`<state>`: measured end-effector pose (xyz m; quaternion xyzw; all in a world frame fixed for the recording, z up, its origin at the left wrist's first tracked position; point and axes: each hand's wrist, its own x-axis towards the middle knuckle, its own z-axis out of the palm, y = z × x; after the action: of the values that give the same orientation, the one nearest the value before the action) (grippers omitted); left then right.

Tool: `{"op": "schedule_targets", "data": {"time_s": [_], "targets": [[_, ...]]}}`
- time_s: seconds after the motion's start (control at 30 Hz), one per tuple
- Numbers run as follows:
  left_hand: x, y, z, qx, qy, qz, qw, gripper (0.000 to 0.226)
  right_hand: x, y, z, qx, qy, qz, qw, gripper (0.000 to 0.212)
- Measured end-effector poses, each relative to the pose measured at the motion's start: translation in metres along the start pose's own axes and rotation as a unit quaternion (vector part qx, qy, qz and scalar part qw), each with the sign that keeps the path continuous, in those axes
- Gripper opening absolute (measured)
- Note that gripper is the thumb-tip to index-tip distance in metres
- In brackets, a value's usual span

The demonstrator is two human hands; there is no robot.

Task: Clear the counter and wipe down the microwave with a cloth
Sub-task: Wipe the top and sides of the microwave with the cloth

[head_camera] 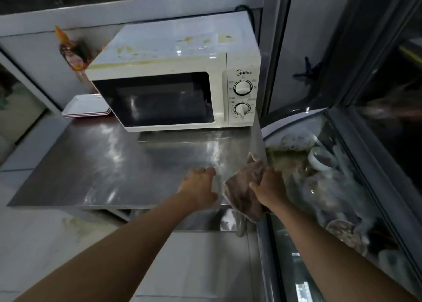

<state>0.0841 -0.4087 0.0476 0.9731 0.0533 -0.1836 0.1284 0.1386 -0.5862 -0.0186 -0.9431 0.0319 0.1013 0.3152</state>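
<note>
Half the cloth (243,187) hides under right hand (270,186).

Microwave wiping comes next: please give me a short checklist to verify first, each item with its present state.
1. Cloth in the grip of the right hand: ok.
2. Left hand free, resting on the steel counter: ok.
3. Counter in front of the microwave cleared: ok; stacked white trays remain beside it.
4. Microwave door shut: ok.
5. Microwave top clean: not ok, yellowish stains.
6. Cloth damp: cannot tell.
</note>
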Motion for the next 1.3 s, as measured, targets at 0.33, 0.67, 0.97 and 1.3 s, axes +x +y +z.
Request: {"op": "schedule_targets", "data": {"time_s": [0.33,0.67,0.97,1.3], "targets": [[0.003,-0.015,-0.026,-0.034,0.041,0.01,0.999,0.048,0.009,-0.024,-0.012,0.109,-0.031,-0.037,0.993,0.024],[-0.018,-0.033,-0.118,-0.33,0.126,0.033,0.935,0.022,-0.025,-0.141,-0.078,0.238,-0.095,-0.134,0.957,0.024],[-0.042,-0.065,-0.186,-0.484,0.158,0.023,0.861,0.028,-0.06,-0.227,-0.091,0.222,-0.11,-0.21,0.946,0.031],[-0.068,-0.127,-0.255,-0.513,0.274,0.02,0.813,0.022,-0.066,-0.258,-0.084,0.389,-0.153,-0.089,0.904,0.009]]}}
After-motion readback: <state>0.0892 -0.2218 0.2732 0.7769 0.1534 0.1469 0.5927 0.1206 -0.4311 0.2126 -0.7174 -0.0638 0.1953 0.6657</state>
